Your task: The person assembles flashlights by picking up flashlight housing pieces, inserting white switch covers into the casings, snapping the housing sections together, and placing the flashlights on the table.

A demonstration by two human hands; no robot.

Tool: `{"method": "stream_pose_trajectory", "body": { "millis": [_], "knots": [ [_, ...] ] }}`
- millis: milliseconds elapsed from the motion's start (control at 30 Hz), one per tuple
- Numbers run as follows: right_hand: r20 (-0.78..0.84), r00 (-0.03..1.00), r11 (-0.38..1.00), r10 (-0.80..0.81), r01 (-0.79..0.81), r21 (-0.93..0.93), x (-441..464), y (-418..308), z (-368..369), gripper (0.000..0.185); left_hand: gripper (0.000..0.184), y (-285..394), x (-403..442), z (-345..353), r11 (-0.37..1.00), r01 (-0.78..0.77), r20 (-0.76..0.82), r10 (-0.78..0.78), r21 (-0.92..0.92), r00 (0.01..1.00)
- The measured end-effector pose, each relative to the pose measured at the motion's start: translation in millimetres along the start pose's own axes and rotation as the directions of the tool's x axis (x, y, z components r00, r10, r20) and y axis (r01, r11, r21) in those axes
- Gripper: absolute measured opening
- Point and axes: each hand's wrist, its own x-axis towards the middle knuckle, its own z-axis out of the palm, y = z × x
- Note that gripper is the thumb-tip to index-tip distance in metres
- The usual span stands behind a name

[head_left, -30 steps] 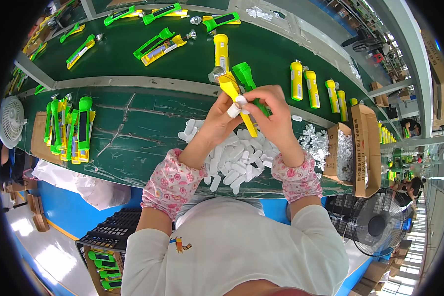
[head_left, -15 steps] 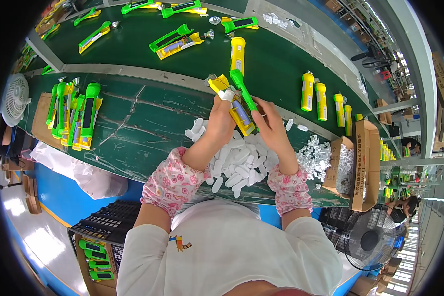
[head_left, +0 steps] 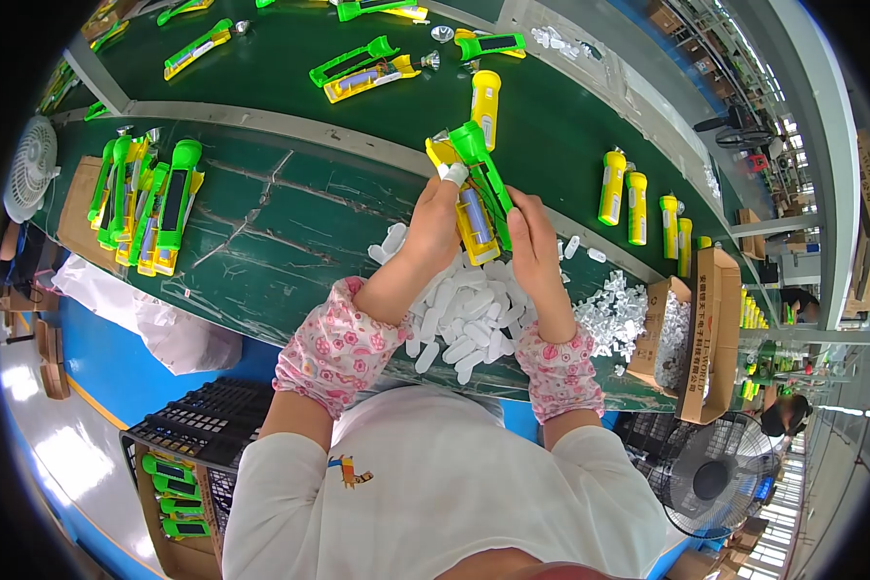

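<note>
In the head view an opened flashlight is held over the bench. My left hand (head_left: 437,224) is closed around its yellow half (head_left: 481,249), in which a pale purple battery (head_left: 474,211) lies. The left thumb, with a white cover on its tip, presses near the flashlight's head end. My right hand (head_left: 535,242) grips the green half (head_left: 488,174) along its right side. The two halves lie side by side, tilted, and thin wires show between them. Under my wrists is a heap of white plastic pieces (head_left: 469,314).
Finished-looking yellow flashlights (head_left: 612,188) stand on the green conveyor (head_left: 261,72) behind, alongside open green-yellow ones (head_left: 367,72). A stack of green flashlights (head_left: 174,198) lies at left. Small clear parts (head_left: 609,319) and a cardboard box (head_left: 710,338) are at right.
The green half has turned and moved closer to the yellow half, its solar panel side less visible edge-on. My right hand has shifted along it. The whole view has moved slightly.
</note>
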Motion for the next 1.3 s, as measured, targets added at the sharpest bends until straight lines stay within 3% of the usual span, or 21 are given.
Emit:
{"method": "stream_pose_trajectory", "body": {
  "millis": [67,267,367,500,667,733,767,800,867,933,967,1033,1067,1100,1133,1167,1233,1267,1300],
  "knots": [
    [-0.026,0.998,0.996,0.055,-0.053,0.074,-4.5,4.1,7.6,0.035,0.027,0.2,-1.9,4.2,1.0,-0.021,-0.002,0.021,0.008,1.0],
    [-0.152,0.988,0.989,0.034,-0.055,-0.138,-15.1,-15.5,29.0,0.037,0.029,-9.1,-0.5,-2.8,0.976,-0.115,-0.012,0.12,0.187,0.993],
    [-0.125,0.992,0.972,0.009,-0.038,-0.231,-15.1,-13.5,27.5,0.042,0.031,-9.4,0.1,-2.3,0.995,-0.059,0.082,0.065,-0.079,0.995],
    [-0.1,0.995,0.944,-0.015,-0.019,-0.331,-15.2,-12.8,33.3,0.049,0.034,-12.5,-10.5,6.7,0.992,-0.128,0.128,0.125,0.019,0.984],
    [-0.019,0.998,0.935,-0.053,0.042,-0.353,-16.5,-3.5,30.1,0.052,0.033,-7.3,-10.8,8.9,0.975,-0.144,0.061,0.136,0.172,0.989],
    [0.103,0.995,0.904,-0.015,0.058,-0.423,-17.7,-14.6,22.4,0.053,0.035,10.2,-1.9,2.3,0.946,-0.146,0.104,0.12,0.291,0.987],
    [0.155,0.988,0.887,0.012,0.061,-0.457,-19.4,-18.7,19.7,0.053,0.038,25.8,1.9,-1.1,0.966,-0.092,0.083,0.073,0.242,0.994],
    [0.174,0.983,0.951,-0.053,0.103,-0.29,-22.2,-15.7,20.2,0.054,0.032,35.8,-0.3,2.2,0.972,-0.146,0.124,0.125,0.182,0.984],
    [0.159,0.97,0.983,-0.185,0.182,0.033,-27.3,-4.5,16.7,0.056,0.038,39.0,1.2,-2.3,0.984,-0.141,0.195,0.119,0.107,0.974],
    [0.029,0.986,0.986,-0.167,0.168,-0.011,-28.6,-7.7,14.4,0.056,0.046,28.7,2.9,2.0,0.979,-0.18,0.201,0.158,0.097,0.967],
    [-0.029,0.985,0.986,-0.168,0.168,-0.024,-27.3,-9.1,11.3,0.056,0.048,25.4,2.0,2.7,0.996,-0.072,0.234,0.057,0.055,0.97],
    [-0.038,0.956,0.927,-0.29,0.27,-0.259,-25.5,-9.9,2.0,0.057,0.054,15.4,-4.1,7.9,0.987,0.148,0.256,-0.157,0.054,0.954],
    [-0.022,0.937,0.875,-0.349,0.318,-0.365,-25.8,-9.7,0.1,0.057,0.054,11.9,-3.3,7.8,0.984,0.161,0.182,-0.171,0.072,0.968],
    [0.041,0.972,0.96,-0.231,0.235,-0.153,-33.8,-3.3,-9.5,0.055,0.053,7.8,-0.9,5.5,0.982,0.168,0.105,-0.176,0.084,0.979],
    [0.008,0.991,0.989,-0.136,0.136,-0.062,-42.7,0.6,-25.1,0.05,0.053,4.7,1.6,1.4,0.98,0.176,0.025,-0.179,0.095,0.984],
    [-0.014,0.999,0.999,-0.036,0.036,0.034,-53.2,5.1,-44.1,0.046,0.054,8.7,8.2,-9.4,0.946,0.318,0.108,-0.31,-0.067,0.944],
    [-0.109,0.994,0.916,-0.001,-0.043,-0.399,-75.9,57.1,-96.6,0.033,0.048,21.5,26.0,-39.0,0.952,0.252,0.151,-0.228,-0.174,0.962],
    [-0.155,0.982,0.899,0.109,-0.164,-0.406,-88.7,69.0,-110.1,0.021,0.045,24.2,28.9,-45.7,0.964,0.184,0.143,-0.158,-0.19,0.977],
    [-0.091,0.964,0.856,0.249,-0.263,-0.444,-101.4,81.2,-120.6,0.018,0.04,24.9,26.3,-40.7,0.973,0.116,0.151,-0.086,-0.2,0.985]
  ]
}}
